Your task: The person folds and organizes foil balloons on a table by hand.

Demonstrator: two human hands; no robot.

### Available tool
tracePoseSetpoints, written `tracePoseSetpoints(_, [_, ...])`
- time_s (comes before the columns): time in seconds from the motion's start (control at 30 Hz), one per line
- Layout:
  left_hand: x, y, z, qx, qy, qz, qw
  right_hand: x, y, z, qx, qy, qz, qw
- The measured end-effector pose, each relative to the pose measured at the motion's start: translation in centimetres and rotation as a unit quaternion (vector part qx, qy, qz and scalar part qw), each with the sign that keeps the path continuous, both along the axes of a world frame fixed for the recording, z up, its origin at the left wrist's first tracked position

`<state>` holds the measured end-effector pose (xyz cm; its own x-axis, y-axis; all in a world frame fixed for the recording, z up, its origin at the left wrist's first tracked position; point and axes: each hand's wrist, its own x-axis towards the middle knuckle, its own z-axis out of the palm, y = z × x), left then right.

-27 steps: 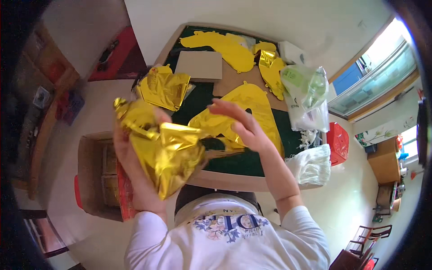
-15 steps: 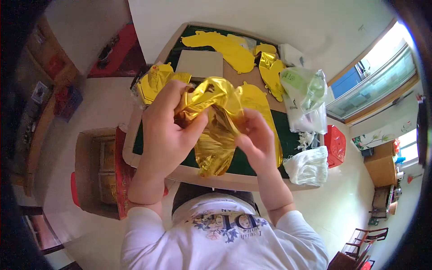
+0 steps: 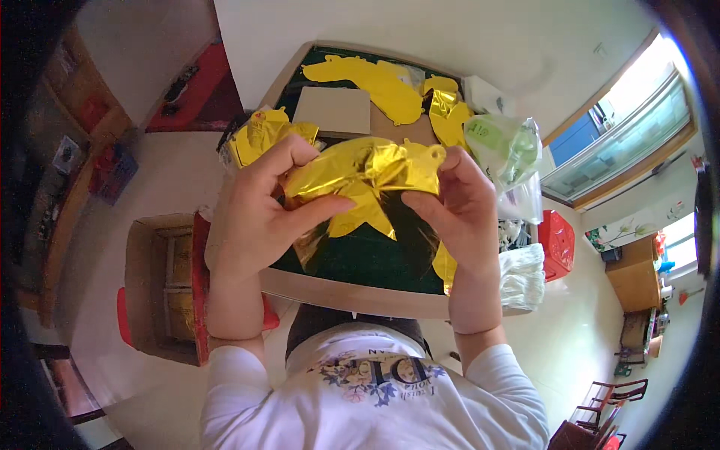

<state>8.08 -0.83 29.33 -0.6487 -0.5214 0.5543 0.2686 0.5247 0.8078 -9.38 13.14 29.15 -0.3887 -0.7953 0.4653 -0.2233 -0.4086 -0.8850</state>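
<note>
A shiny gold foil balloon (image 3: 367,169), flat and crinkled, is stretched between my hands above the near part of the table. My left hand (image 3: 274,202) grips its left side, thumb in front and fingers behind. At the other end my right hand (image 3: 461,202) pinches it beside a small tab with a hole. Behind it on the table lie more flat gold foil balloons (image 3: 375,82), some smooth and some folded. Another crumpled one (image 3: 262,131) is just beyond my left hand.
A grey-brown cardboard box (image 3: 332,110) stands on the green-topped table (image 3: 352,262). Along its right side are clear plastic bags (image 3: 510,150), a bundle of white strings (image 3: 520,277) and a red container (image 3: 556,244). An open carton (image 3: 161,285) stands on the floor at left.
My hands have moved apart, the right one outward. The bunched foil balloon is now spread wide between them, and its hanging part has opened out.
</note>
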Motion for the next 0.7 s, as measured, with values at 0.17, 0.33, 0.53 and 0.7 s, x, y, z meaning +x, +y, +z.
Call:
tracePoseSetpoints(0.17, [0.0, 0.2, 0.6, 0.007, 0.046, -0.044, 0.998, -0.2, -0.1, 0.4, -0.006, 0.067, -0.044, 0.997])
tracePoseSetpoints(0.33, [-0.4, 0.8, 1.0, -0.134, -0.009, 0.146, 0.980, -0.3, -0.6, 0.6, 0.014, 0.074, -0.053, 0.996])
tracePoseSetpoints(0.53, [-1.2, 0.8, 0.5, -0.156, 0.014, 0.128, 0.979, 0.7, -0.7, 1.0, 0.013, 0.153, -0.096, 0.983])
tracePoseSetpoints(0.7, [-2.0, 2.6, 1.3, -0.149, -0.024, 0.213, 0.965, 2.2, -1.0, 1.4, 0.029, 0.147, -0.122, 0.981])
